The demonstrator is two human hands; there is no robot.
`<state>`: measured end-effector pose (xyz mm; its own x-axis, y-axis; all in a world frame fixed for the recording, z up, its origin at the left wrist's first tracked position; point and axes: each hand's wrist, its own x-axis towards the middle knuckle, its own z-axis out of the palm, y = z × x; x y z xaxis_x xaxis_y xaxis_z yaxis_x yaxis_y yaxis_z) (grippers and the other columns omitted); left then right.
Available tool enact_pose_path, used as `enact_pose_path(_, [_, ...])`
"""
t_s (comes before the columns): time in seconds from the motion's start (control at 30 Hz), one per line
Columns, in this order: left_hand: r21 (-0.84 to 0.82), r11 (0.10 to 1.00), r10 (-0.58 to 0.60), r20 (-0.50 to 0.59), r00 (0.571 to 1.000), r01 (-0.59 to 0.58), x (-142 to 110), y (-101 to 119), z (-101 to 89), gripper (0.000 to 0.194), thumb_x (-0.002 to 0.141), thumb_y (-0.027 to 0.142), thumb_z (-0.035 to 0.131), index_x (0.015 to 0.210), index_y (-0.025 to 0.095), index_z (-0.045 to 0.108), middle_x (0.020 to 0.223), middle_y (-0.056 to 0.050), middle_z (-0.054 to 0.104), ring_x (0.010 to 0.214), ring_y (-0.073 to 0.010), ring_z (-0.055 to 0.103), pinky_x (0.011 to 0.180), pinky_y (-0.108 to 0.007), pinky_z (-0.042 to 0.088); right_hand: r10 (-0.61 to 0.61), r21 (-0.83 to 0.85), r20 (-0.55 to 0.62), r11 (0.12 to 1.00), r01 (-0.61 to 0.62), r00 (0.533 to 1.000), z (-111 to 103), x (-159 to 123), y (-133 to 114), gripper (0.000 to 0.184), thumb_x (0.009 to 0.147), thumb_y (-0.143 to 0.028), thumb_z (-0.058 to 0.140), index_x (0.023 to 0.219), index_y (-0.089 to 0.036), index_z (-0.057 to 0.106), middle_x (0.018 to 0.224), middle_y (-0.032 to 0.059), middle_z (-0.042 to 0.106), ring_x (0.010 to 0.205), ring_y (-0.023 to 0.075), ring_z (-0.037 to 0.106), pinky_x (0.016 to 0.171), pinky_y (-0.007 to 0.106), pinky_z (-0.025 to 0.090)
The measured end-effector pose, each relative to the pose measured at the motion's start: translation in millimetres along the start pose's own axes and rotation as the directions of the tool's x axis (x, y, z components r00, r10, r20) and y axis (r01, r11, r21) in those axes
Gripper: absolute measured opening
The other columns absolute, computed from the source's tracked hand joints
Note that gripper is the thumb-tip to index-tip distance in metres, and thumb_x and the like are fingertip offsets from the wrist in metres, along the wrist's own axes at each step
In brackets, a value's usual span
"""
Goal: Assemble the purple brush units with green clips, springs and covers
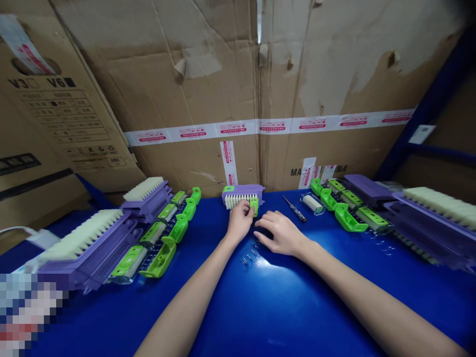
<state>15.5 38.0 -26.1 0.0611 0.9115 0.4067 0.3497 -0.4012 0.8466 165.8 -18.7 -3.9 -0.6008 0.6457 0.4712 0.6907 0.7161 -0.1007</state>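
Note:
My left hand (240, 218) pinches a small bright green plastic piece (254, 205) between thumb and fingers. Directly behind it lies a purple brush head (248, 190) with pale bristles and a green patch at its left end. My right hand (280, 233) rests low over the blue tabletop (297, 302), fingers bent and thumb apart, with nothing visible in its grasp. Just left of its thumb, several thin metal springs (250, 255) lie on the table. Beyond the right hand are a screwdriver (294, 208) and a clear block with a pale core (313, 203).
On the left stand purple brush heads (100, 248), green-topped clear blocks (130, 260) and green covers (161, 258) in rows. Similar green covers (347, 218) and purple brush heads (427, 223) line the right. A cardboard wall (193, 94) closes off the back.

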Motion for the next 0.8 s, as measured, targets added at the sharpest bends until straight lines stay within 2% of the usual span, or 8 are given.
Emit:
enact_pose_path(0.07, [-0.013, 1.000, 0.001, 0.007, 1.000, -0.001, -1, 0, -1.3, 0.008, 0.079, 0.024, 0.054, 0.083, 0.018, 0.051, 0.056, 0.005, 0.050, 0.050, -0.0093, 0.050, 0.052, -0.020, 0.037, 0.031, -0.058, 0.049, 0.998, -0.028, 0.998, 3, 0, -1, 0.028, 0.092, -0.031, 0.041, 0.087, -0.017, 0.065, 0.083, 0.0081, 0.067, 0.080, 0.0187, 0.058, 0.073, 0.030, 0.037])
enact_pose_path(0.13, [-0.047, 0.999, 0.007, 0.031, 0.999, -0.006, -2, 0, -2.9, 0.020, 0.080, 0.021, 0.052, 0.100, 0.018, 0.051, 0.056, 0.006, 0.050, 0.051, -0.0097, 0.052, 0.054, -0.020, 0.039, 0.090, -0.098, 0.063, 0.992, -0.084, 0.994, 6, 1, 0, 0.034, 0.094, -0.030, 0.036, 0.083, -0.017, 0.065, 0.076, 0.0077, 0.067, 0.071, 0.0170, 0.058, 0.066, 0.028, 0.034])
enact_pose_path(0.23, [-0.123, 0.992, 0.023, 0.060, 0.998, -0.015, -2, -1, -6.2, 0.034, 0.082, 0.020, 0.049, 0.116, 0.019, 0.049, 0.058, 0.006, 0.048, 0.054, -0.0099, 0.054, 0.055, -0.020, 0.042, 0.232, -0.090, 0.002, 0.969, -0.230, 0.973, 6, 0, 8, 0.037, 0.094, -0.032, 0.033, 0.082, -0.018, 0.065, 0.068, 0.0064, 0.066, 0.060, 0.0161, 0.058, 0.058, 0.027, 0.030])
enact_pose_path(0.3, [-0.165, 0.986, 0.013, 0.072, 0.997, -0.001, -1, 0, -8.6, 0.027, 0.083, 0.022, 0.048, 0.108, 0.018, 0.057, 0.062, 0.003, 0.052, 0.056, -0.0103, 0.054, 0.055, -0.021, 0.045, 0.354, -0.033, -0.085, 0.933, -0.357, 0.932, 5, -1, 16, 0.038, 0.093, -0.034, 0.033, 0.083, -0.019, 0.066, 0.065, 0.0057, 0.066, 0.057, 0.0166, 0.059, 0.056, 0.026, 0.029])
enact_pose_path(0.4, [-0.212, 0.976, -0.037, 0.089, 0.995, 0.055, 0, 4, -11.5, 0.018, 0.080, 0.025, 0.051, 0.084, 0.015, 0.065, 0.071, -0.003, 0.061, 0.058, -0.0118, 0.056, 0.056, -0.024, 0.048, 0.529, 0.101, -0.199, 0.848, -0.520, 0.825, 2, -1, 30, 0.038, 0.092, -0.037, 0.034, 0.082, -0.019, 0.067, 0.062, 0.0052, 0.066, 0.057, 0.0173, 0.060, 0.056, 0.026, 0.031])
enact_pose_path(0.5, [-0.232, 0.970, -0.055, 0.107, 0.993, 0.078, -2, 10, -12.3, 0.019, 0.077, 0.028, 0.056, 0.081, 0.013, 0.067, 0.075, -0.005, 0.066, 0.060, -0.0136, 0.060, 0.060, -0.027, 0.050, 0.649, 0.189, -0.237, 0.761, -0.620, 0.723, 1, -1, 39, 0.038, 0.090, -0.039, 0.037, 0.081, -0.020, 0.068, 0.060, 0.0044, 0.065, 0.056, 0.0175, 0.059, 0.055, 0.026, 0.031])
enact_pose_path(0.7, [-0.156, 0.986, -0.038, 0.146, 0.989, 0.061, -7, 12, -8.9, 0.036, 0.073, 0.040, 0.067, 0.093, 0.011, 0.068, 0.067, -0.004, 0.067, 0.062, -0.0158, 0.062, 0.062, -0.027, 0.049, 0.677, 0.288, -0.172, 0.729, -0.620, 0.716, 1, 1, 42, 0.036, 0.086, -0.043, 0.043, 0.075, -0.020, 0.067, 0.053, 0.0022, 0.060, 0.050, 0.0168, 0.053, 0.052, 0.026, 0.031])
enact_pose_path(0.8, [-0.200, 0.978, -0.040, 0.133, 0.990, 0.066, -5, 9, -8.2, 0.031, 0.072, 0.041, 0.067, 0.083, 0.012, 0.068, 0.069, -0.005, 0.068, 0.061, -0.0156, 0.062, 0.062, -0.027, 0.049, 0.720, 0.470, -0.135, 0.652, -0.595, 0.681, 1, 3, 40, 0.040, 0.085, -0.050, 0.044, 0.075, -0.018, 0.066, 0.046, 0.0006, 0.055, 0.046, 0.0159, 0.051, 0.051, 0.026, 0.035])
